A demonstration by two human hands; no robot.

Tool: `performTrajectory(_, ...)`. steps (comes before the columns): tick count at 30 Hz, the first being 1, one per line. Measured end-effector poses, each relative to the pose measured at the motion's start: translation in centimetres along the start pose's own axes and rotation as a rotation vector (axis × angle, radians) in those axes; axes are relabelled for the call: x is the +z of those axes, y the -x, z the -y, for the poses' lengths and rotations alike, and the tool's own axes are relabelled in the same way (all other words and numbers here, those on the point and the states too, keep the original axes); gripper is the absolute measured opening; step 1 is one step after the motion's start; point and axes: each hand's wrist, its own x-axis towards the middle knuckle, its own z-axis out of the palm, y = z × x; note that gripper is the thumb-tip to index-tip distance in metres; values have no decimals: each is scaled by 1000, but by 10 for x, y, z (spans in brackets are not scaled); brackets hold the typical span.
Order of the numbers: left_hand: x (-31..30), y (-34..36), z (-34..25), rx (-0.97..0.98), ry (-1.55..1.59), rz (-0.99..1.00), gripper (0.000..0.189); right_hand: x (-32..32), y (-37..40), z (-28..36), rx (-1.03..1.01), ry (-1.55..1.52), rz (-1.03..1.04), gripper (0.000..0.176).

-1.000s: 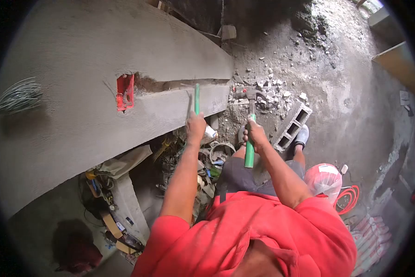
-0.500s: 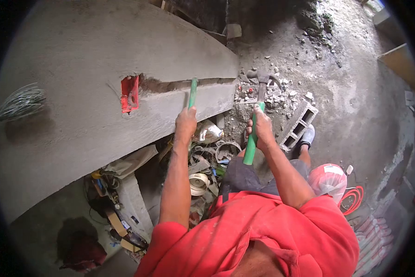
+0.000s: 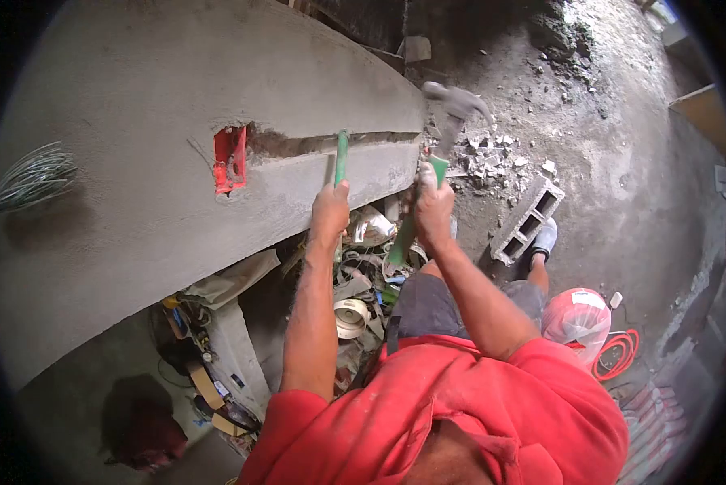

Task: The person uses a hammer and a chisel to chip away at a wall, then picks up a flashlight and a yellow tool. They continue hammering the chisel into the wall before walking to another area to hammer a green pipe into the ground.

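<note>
My left hand (image 3: 331,214) is wrapped round a green chisel (image 3: 342,158), whose far end meets a groove (image 3: 294,145) in the grey concrete surface (image 3: 153,194). My right hand (image 3: 434,206) grips the green handle of a claw hammer (image 3: 456,103). The hammer's metal head, slightly blurred, is raised to the right of the chisel, apart from it. A red electrical box (image 3: 220,174) is set in the concrete at the left end of the groove.
A bundle of wires (image 3: 35,178) sticks out of the concrete at the left. Rubble (image 3: 488,158) and a hollow concrete block (image 3: 527,220) lie on the floor, near my foot. Beneath the concrete edge is clutter with a cream round part (image 3: 351,319). A coiled orange hose (image 3: 618,356) lies right.
My right hand has moved left with the hammer, and the hammer's head has swung up and left, tilting toward the chisel. My left hand keeps the chisel at the groove.
</note>
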Motion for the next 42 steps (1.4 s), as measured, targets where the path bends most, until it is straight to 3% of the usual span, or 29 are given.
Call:
performTrajectory(3, 2, -17, 15, 57, -60, -22, 47, 18, 14, -46, 50, 73, -30, 35)
performTrajectory(4, 3, -19, 21, 104, -83, -17, 48, -5, -19, -128, -100, 438, 219, 35)
performTrajectory(5, 4, -13, 18, 105, -88, -16, 48, 13, -8, -79, 354, 418, 189, 35)
performTrajectory(8, -1, -3, -8, -36, -60, 18, 48, -5, -23, -47, 367, 276, 164, 35)
performTrajectory(11, 9, -13, 9, 8, -95, -22, 48, -9, -10, -26, 226, 23, 10, 35)
performTrajectory(13, 13, -27, 24, 42, -110, -39, 47, 9, 5, -29, 269, -76, -60, 36)
performTrajectory(14, 13, -28, 28, 77, -129, -58, 46, 11, 2, -53, 278, 70, 43, 35)
performTrajectory(15, 10, -22, 21, 75, -130, -59, 46, 14, -6, -56, 458, 283, 259, 37)
performTrajectory(17, 2, -10, 6, -181, 205, 96, 39, 15, -32, -64, 512, 189, 314, 39)
performTrajectory(18, 2, -19, 20, -173, 203, 94, 39, 14, -32, -57, 504, 185, 315, 39)
performTrajectory(20, 7, -38, 59, 200, -370, -136, 26, 2, -29, -40, 633, 30, 251, 38)
performTrajectory(21, 10, -27, 56, 198, -362, -135, 26, -6, -25, -35, 658, -35, 222, 36)
performTrajectory(23, 25, 9, 46, 412, -628, -514, 26, -32, -26, -38, 688, -204, 220, 34)
performTrajectory(24, 31, 29, 34, 258, -610, -471, 26, -44, -25, -34, 686, -181, 200, 33)
performTrajectory(31, 43, 29, 64, 430, -298, -191, 26, -125, -23, -38, 699, -12, 26, 29)
performTrajectory(32, 41, 24, 57, 365, -256, -163, 26, -132, -21, -37, 688, 30, -6, 29)
performTrajectory(37, 29, 10, 16, 362, -201, -196, 29, -135, -5, -18, 595, 122, -106, 29)
performTrajectory(42, 6, 5, -2, 298, -426, -224, 32, -125, -9, 7, 432, 151, -10, 27)
